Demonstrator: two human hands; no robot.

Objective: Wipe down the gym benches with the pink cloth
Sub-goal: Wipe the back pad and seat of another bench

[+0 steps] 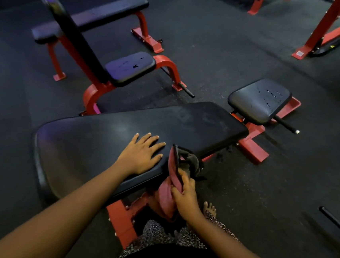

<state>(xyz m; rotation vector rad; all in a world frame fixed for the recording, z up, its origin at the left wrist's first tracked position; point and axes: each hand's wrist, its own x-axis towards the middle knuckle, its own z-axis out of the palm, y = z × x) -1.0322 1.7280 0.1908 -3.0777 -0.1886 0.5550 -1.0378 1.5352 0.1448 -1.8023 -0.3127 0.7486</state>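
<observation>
A black padded bench back (103,139) on a red frame lies in front of me, with its small black seat pad (259,99) to the right. My left hand (140,154) rests flat on the near edge of the pad, fingers spread. My right hand (184,194) grips the pink cloth (169,193) just below the pad's front edge. The cloth hangs bunched, its dark upper end touching the edge of the pad.
A second red bench with an upright back and worn seat (131,68) stands behind, and a flat bench (92,16) beyond it. Red rack legs (321,29) stand at the right. A black bar (338,225) lies at lower right. My bare foot (210,208) is on the dark rubber floor.
</observation>
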